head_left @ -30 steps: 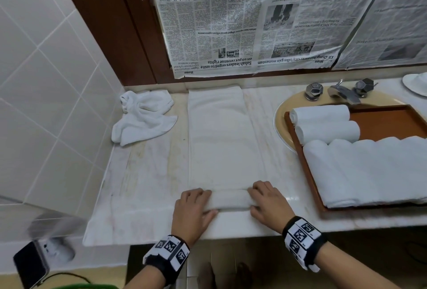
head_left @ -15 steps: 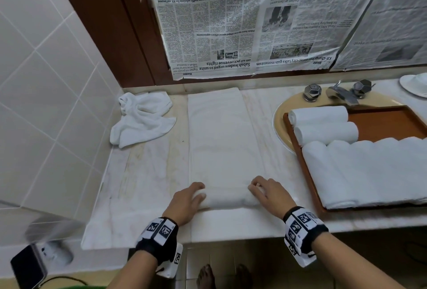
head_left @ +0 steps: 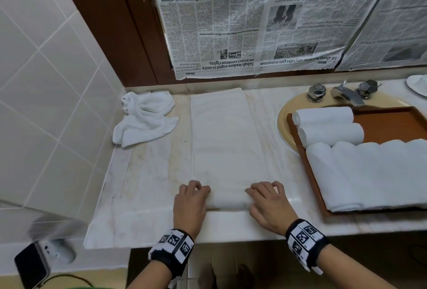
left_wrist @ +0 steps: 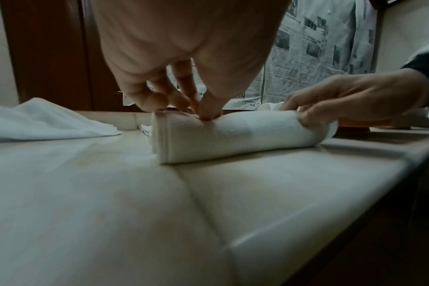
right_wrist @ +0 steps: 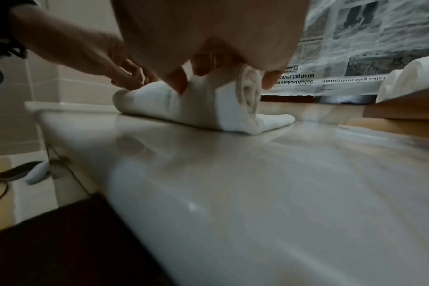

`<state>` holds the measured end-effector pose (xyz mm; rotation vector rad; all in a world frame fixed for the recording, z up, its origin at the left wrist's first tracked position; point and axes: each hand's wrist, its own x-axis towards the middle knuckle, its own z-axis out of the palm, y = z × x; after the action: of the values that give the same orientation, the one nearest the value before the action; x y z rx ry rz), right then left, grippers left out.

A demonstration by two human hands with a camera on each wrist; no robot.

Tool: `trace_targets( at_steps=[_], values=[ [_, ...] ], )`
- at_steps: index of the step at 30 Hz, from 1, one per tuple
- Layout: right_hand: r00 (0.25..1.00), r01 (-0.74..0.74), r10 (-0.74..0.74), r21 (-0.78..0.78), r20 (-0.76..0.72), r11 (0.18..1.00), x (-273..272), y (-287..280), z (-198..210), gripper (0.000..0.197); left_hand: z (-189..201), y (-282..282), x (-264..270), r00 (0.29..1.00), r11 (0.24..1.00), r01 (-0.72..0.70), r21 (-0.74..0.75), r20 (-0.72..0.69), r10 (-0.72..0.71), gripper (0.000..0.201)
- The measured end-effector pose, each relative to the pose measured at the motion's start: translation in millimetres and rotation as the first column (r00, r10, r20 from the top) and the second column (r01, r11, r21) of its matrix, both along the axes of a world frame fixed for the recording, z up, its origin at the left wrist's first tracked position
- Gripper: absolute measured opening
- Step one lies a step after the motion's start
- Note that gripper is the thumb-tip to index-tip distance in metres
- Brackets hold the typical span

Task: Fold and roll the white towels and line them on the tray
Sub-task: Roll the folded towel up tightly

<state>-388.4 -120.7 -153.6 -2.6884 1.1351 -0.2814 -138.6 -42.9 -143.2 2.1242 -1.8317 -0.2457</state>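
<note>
On worktop [head_left: 143, 198]: my left hand [head_left: 190, 204] and right hand [head_left: 268, 205], fingers curled, pinch towel [head_left: 227, 150] roll ends, keeping it tight, square for tray [head_left: 392, 122].

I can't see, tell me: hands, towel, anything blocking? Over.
Both hands, left and right, curled on the towel roll. Roll just started. Nothing ahead on the counter.

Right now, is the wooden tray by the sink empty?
No, the tray already holds rolled white towels, two at the back and a row in front.
</note>
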Motion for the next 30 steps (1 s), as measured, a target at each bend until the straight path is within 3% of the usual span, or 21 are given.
trace_targets(
  at_steps=[3, 6, 8, 10, 12, 14, 16, 19, 22, 24, 27, 28, 30],
  values=[
    [0.997, 0.067, -0.064, 0.067, -0.053, 0.995, 5.2, -6.0, 3.7, 0.040, 0.8, 0.3, -9.7, 0.997, 0.998, 0.056, 0.018, -0.052, -0.055, 0.044],
    [0.982, 0.183, -0.168, 0.234, -0.082, 0.955, 18.7, -17.6, 11.2, 0.071, 6.5, -1.5, -18.8, 0.998, 0.991, 0.038, 0.127, -0.052, -0.031, 0.043],
    [0.968, 0.248, -0.230, 0.249, -0.099, 0.936, 24.7, -25.0, 10.8, 0.078, 7.2, -4.3, -19.8, 0.999, 0.978, 0.053, 0.202, -0.013, -0.051, 0.048],
    [0.953, 0.303, -0.291, 0.215, -0.089, 0.928, 27.1, -28.5, 8.2, 0.060, 8.0, -9.2, -17.7, 0.999, 0.970, 0.046, 0.239, 0.014, -0.051, 0.050],
    [0.957, 0.289, -0.288, 0.056, -0.028, 0.956, 26.2, -27.2, 4.0, 0.026, 11.1, -14.9, -16.7, 0.999, 0.955, 0.030, 0.296, 0.012, -0.035, 0.050],
    [0.980, 0.191, -0.184, -0.102, 0.074, 0.976, 25.7, -20.3, -2.3, 0.026, 11.3, -19.8, -14.2, 0.999, 0.953, 0.011, 0.303, 0.028, -0.020, 0.048],
    [0.992, 0.071, -0.053, -0.159, 0.114, 0.985, 21.8, -11.9, -2.3, 0.024, 13.1, -24.9, -12.2, 1.000, 0.948, 0.003, 0.318, 0.007, -0.005, 0.047],
    [1.000, 0.007, -0.008, -0.042, -0.016, 0.999, 14.4, -2.1, -1.1, 0.047, 12.6, -30.5, -5.1, 0.999, 0.927, 0.006, 0.375, -0.037, 0.009, 0.045],
    [0.999, 0.032, -0.031, 0.062, -0.016, 0.998, 11.5, -6.0, -0.4, 0.042, 8.7, -30.1, 0.7, 0.994, 0.927, 0.029, 0.373, -0.108, 0.012, 0.039],
    [0.998, 0.054, -0.049, 0.195, -0.031, 0.979, 15.0, -10.7, 9.5, 0.050, 9.7, -26.4, 1.1, 0.989, 0.945, 0.032, 0.326, -0.147, 0.018, 0.038],
    [0.992, 0.076, -0.038, 0.319, -0.124, 0.945, 16.3, -16.2, 19.3, 0.072, 9.5, -16.8, -4.1, 0.998, 0.973, 0.058, 0.221, -0.038, -0.051, 0.039],
    [0.991, 0.077, -0.035, 0.337, -0.128, 0.938, 16.5, -17.8, 23.1, 0.070, 10.0, -12.7, -6.6, 0.997, 0.975, 0.081, 0.205, -0.014, -0.080, 0.041],
    [0.995, 0.079, -0.046, 0.390, -0.094, 0.917, 15.5, -22.1, 28.9, 0.050, 9.1, -3.1, -11.0, 0.990, 0.969, 0.134, 0.208, 0.017, -0.140, 0.047]
  ],
)
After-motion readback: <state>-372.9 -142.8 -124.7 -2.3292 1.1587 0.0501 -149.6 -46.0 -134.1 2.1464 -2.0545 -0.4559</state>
